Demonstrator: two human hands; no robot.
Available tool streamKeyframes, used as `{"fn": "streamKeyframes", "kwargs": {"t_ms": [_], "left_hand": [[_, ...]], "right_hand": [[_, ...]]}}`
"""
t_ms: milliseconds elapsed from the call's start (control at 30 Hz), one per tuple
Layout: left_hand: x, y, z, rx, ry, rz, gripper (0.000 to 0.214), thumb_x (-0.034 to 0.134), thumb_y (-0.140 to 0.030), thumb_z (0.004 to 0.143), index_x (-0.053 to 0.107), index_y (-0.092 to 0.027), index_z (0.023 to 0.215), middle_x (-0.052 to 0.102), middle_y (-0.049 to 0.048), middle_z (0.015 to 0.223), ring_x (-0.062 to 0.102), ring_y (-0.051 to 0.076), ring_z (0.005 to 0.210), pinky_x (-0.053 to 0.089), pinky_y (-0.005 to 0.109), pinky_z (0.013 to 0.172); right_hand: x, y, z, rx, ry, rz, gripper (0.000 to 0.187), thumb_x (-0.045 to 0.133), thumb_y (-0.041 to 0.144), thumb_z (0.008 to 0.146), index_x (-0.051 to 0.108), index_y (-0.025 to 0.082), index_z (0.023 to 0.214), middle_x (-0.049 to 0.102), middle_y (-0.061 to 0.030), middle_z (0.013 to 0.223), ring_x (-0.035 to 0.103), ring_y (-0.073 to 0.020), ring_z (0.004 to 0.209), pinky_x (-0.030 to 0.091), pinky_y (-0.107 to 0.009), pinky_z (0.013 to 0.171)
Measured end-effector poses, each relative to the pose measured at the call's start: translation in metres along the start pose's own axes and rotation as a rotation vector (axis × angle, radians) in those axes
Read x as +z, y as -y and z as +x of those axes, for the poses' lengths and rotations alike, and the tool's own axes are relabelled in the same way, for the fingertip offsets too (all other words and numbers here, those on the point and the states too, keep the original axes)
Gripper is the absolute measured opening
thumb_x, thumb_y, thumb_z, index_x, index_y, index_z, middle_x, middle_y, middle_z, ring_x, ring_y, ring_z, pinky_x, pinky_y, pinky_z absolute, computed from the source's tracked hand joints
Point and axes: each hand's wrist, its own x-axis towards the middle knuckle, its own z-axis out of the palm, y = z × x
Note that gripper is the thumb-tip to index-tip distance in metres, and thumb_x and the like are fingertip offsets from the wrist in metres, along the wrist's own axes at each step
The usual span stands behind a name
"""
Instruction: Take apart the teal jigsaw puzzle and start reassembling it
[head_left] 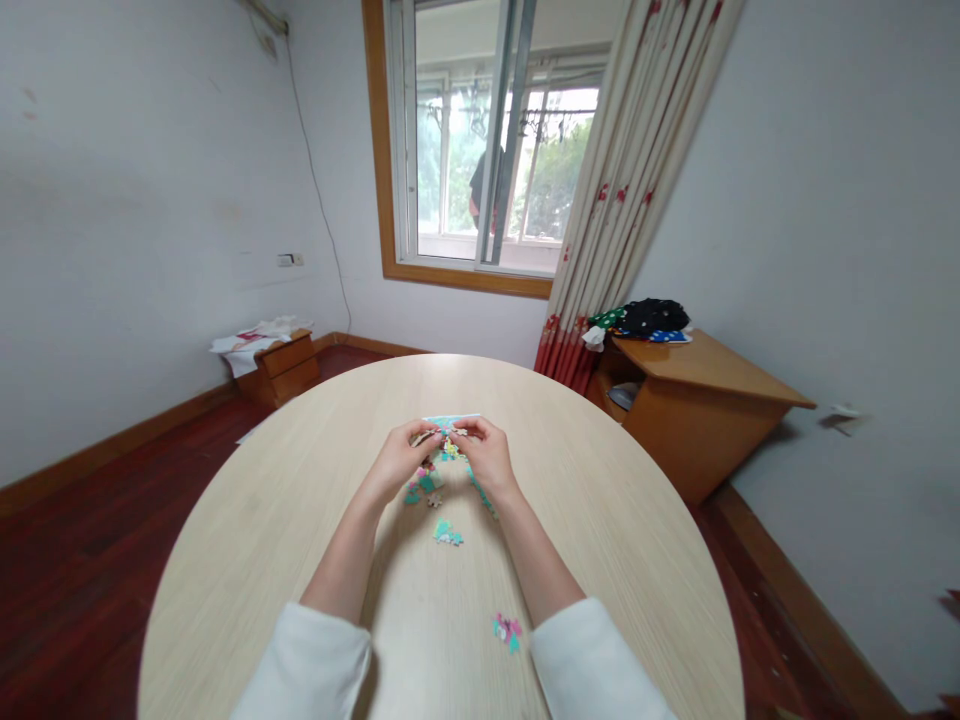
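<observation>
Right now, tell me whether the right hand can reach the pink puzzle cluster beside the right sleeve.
Probably yes: nothing visible covers the pink cluster on the table, but the right hand is up by the other pieces and would likely have to draw back.

Open room is stretching toward the left and right edges of the desk (232, 560); loose puzzle pieces (444, 530) are obstructing the middle, between the forearms (341, 565).

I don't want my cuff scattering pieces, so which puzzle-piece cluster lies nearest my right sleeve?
The pink and teal cluster, just left of that sleeve; the other puzzle pieces lie farther up the table.
</observation>
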Motion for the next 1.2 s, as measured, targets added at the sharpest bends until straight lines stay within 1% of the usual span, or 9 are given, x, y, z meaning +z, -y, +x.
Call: {"fn": "streamKeyframes", "kwargs": {"t_ms": [67, 167, 333, 500, 633, 733, 833, 1000, 1200], "left_hand": [[0.0009, -0.0012, -0.0016, -0.007, 0.022, 0.008, 0.037, 0.071, -0.040, 0.056, 0.064, -0.012, 0.080, 0.057, -0.0014, 0.062, 0.048, 0.009, 0.047, 0.040, 0.022, 0.045], [0.0016, -0.0022, -0.0027, -0.022, 0.030, 0.063, 0.036, 0.068, -0.041, 0.059, 0.062, -0.013, 0.081, 0.051, -0.0054, 0.051, 0.043, 0.008, 0.039, 0.034, 0.021, 0.039], [0.0004, -0.0039, -0.0015, -0.017, -0.043, 0.149, 0.031, 0.064, -0.046, 0.062, 0.059, -0.016, 0.068, 0.043, -0.0074, 0.044, 0.036, 0.007, 0.036, 0.027, 0.020, 0.036], [-0.0011, -0.0052, -0.0010, 0.058, -0.033, 0.164, 0.029, 0.064, -0.046, 0.064, 0.058, -0.017, 0.061, 0.045, -0.0058, 0.047, 0.037, 0.008, 0.041, 0.030, 0.020, 0.039], [-0.0007, -0.0023, 0.0001, 0.084, -0.014, 0.127, 0.029, 0.063, -0.045, 0.064, 0.060, -0.016, 0.065, 0.052, -0.0024, 0.057, 0.046, 0.011, 0.048, 0.040, 0.023, 0.046], [-0.0010, 0.0006, 0.0019, 0.120, -0.033, 0.111, 0.026, 0.064, -0.042, 0.062, 0.059, -0.017, 0.065, 0.056, -0.0004, 0.062, 0.052, 0.014, 0.059, 0.045, 0.025, 0.055], [-0.0026, 0.0019, 0.0032, 0.183, -0.105, 0.154, 0.021, 0.064, -0.037, 0.064, 0.059, -0.017, 0.065, 0.058, -0.0004, 0.063, 0.052, 0.014, 0.063, 0.044, 0.025, 0.061], [-0.0043, 0.0026, 0.0031, 0.146, -0.201, 0.139, 0.022, 0.064, -0.038, 0.067, 0.060, -0.017, 0.069, 0.055, -0.0024, 0.058, 0.049, 0.012, 0.053, 0.039, 0.022, 0.048], [-0.0024, 0.0028, 0.0024, 0.082, -0.132, 0.046, 0.030, 0.065, -0.045, 0.066, 0.057, -0.017, 0.072, 0.049, -0.0059, 0.043, 0.045, 0.010, 0.037, 0.036, 0.021, 0.039]], "right_hand": [[0.0002, 0.0013, -0.0007, -0.003, -0.006, 0.002, 0.020, 0.073, 0.031, 0.055, 0.064, 0.018, 0.068, 0.065, -0.0003, 0.068, 0.059, -0.0140, 0.066, 0.048, -0.027, 0.065], [0.0005, 0.0032, -0.0014, 0.030, -0.002, 0.034, 0.022, 0.073, 0.033, 0.055, 0.064, 0.018, 0.068, 0.066, -0.0007, 0.067, 0.061, -0.0151, 0.064, 0.049, -0.028, 0.063], [0.0012, 0.0046, -0.0015, 0.095, 0.004, 0.038, 0.027, 0.069, 0.040, 0.060, 0.065, 0.018, 0.076, 0.068, -0.0021, 0.066, 0.064, -0.0178, 0.060, 0.049, -0.029, 0.056], [0.0022, 0.0052, -0.0014, 0.068, 0.051, 0.010, 0.030, 0.069, 0.044, 0.062, 0.065, 0.018, 0.075, 0.062, 0.0017, 0.054, 0.056, -0.0120, 0.047, 0.046, -0.026, 0.049], [0.0028, 0.0046, -0.0017, 0.108, 0.092, 0.029, 0.033, 0.073, 0.045, 0.058, 0.062, 0.017, 0.073, 0.057, 0.0045, 0.048, 0.052, -0.0104, 0.043, 0.044, -0.024, 0.046], [0.0032, 0.0028, -0.0016, 0.147, 0.121, 0.051, 0.032, 0.071, 0.044, 0.060, 0.061, 0.017, 0.074, 0.062, 0.0022, 0.052, 0.057, -0.0124, 0.046, 0.046, -0.025, 0.048], [0.0030, 0.0005, -0.0009, 0.155, 0.130, 0.047, 0.027, 0.066, 0.039, 0.064, 0.064, 0.017, 0.079, 0.066, -0.0008, 0.060, 0.063, -0.0144, 0.053, 0.047, -0.025, 0.051], [-0.0004, 0.0003, 0.0009, 0.093, 0.078, -0.021, 0.020, 0.063, 0.032, 0.068, 0.067, 0.019, 0.082, 0.069, -0.0009, 0.067, 0.065, -0.0146, 0.062, 0.049, -0.024, 0.055], [0.0005, 0.0078, -0.0025, 0.125, 0.137, -0.051, 0.028, 0.061, 0.039, 0.074, 0.070, 0.020, 0.092, 0.072, -0.0040, 0.079, 0.067, -0.0162, 0.073, 0.051, -0.025, 0.057]]}}
